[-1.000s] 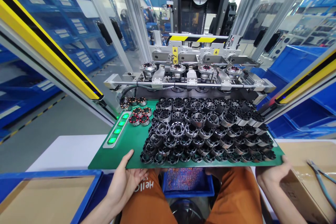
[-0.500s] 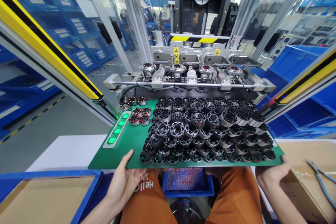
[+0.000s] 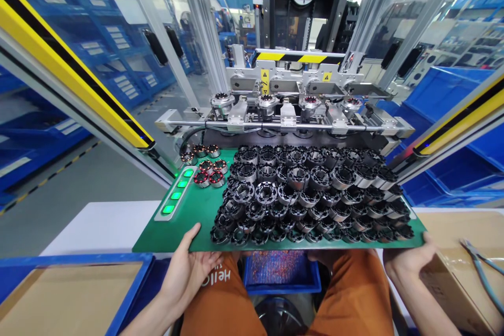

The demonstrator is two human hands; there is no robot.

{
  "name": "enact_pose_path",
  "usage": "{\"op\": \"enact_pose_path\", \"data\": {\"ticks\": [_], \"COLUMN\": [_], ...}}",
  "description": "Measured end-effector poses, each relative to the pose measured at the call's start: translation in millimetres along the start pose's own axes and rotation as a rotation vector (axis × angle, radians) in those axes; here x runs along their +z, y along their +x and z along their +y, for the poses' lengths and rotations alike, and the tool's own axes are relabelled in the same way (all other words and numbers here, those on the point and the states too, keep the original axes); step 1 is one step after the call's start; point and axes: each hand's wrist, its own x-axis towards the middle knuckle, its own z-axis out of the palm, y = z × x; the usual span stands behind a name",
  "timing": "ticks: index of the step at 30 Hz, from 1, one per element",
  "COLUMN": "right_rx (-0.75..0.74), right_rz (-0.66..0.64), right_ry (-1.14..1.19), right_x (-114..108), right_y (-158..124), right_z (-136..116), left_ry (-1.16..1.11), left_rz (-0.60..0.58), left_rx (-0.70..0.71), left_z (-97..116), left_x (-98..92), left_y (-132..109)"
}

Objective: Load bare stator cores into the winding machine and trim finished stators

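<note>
A green work board (image 3: pixel 173 236) spreads in front of me, close above my knees. At its front edge, left of the middle, my left hand (image 3: pixel 191 262) grips it, thumb on top and fingers underneath. My right hand (image 3: pixel 409 260) closes on the front right corner, its fingers partly hidden below. Many bare motor stator cores (image 3: pixel 266 194) with black insulation stand stacked in rows over most of the board. At the back left sit several stators wound with copper wire (image 3: pixel 206 166). A panel with green lit buttons (image 3: pixel 175 197) lies along the left side.
Behind the board stands a winding machine (image 3: pixel 287 110) with stators on its fixtures. Yellow light-curtain posts (image 3: pixel 90 73) flank both sides. A blue bin (image 3: pixel 281 273) of wire scraps is between my legs. Pliers (image 3: pixel 482 268) lie on cardboard at right; a blue-rimmed tray (image 3: pixel 134 278) is at left.
</note>
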Motion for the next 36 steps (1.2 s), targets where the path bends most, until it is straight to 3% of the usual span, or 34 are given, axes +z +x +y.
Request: {"op": "enact_pose_path", "data": {"ticks": [16,21,36], "right_rx": [-0.026,-0.020,-0.003], "right_rz": [0.047,-0.010,-0.003], "right_ry": [0.027,0.011,-0.002], "right_x": [-0.1,-1.4,0.1], "right_y": [4.0,1.7,0.5], "right_z": [4.2,1.8,0.0], "left_ry": [0.008,0.013,0.000], "left_rz": [-0.008,0.020,0.014], "left_rx": [0.004,-0.002,-0.002], "left_z": [0.6,1.3,1.4], "left_x": [0.2,2.6,4.0], "left_y": [-1.2,-1.9,-1.9]}}
